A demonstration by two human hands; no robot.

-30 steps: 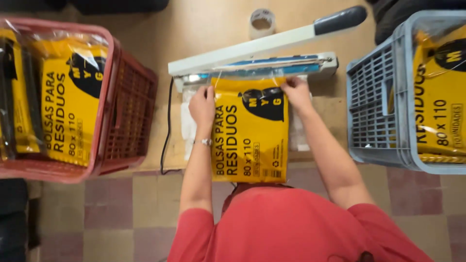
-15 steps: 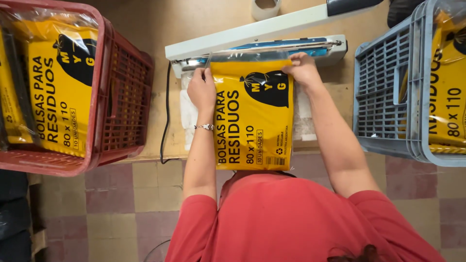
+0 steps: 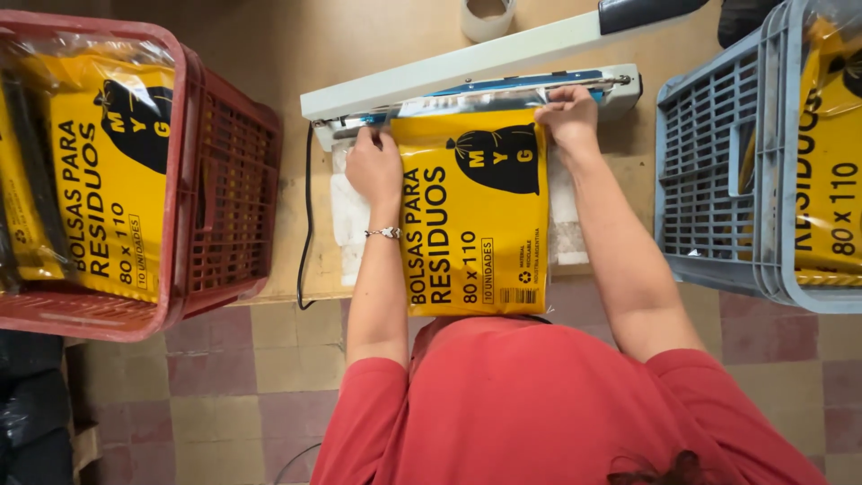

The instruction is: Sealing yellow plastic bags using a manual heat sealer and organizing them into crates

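- Nearest the camera, a person in a red shirt (image 3: 539, 404) stands over a checkered floor (image 3: 269, 359), with bare tiles open to the left.
- Across the near table edge (image 3: 287, 292) lies a yellow packet of bags (image 3: 471, 216), its near end overhanging the edge.
- At the packet's far left corner, the left hand (image 3: 375, 166) pinches the clear plastic; the right hand (image 3: 566, 115) grips the far right corner.
- Just beyond, the packet's far edge sits in a heat sealer (image 3: 476, 76) whose arm is raised.
- Left stands a red crate (image 3: 224, 189), right a grey crate (image 3: 709, 171), both holding similar packets, leaving narrow table strips beside each forearm.
- Farthest, a tape roll (image 3: 488, 16) rests.
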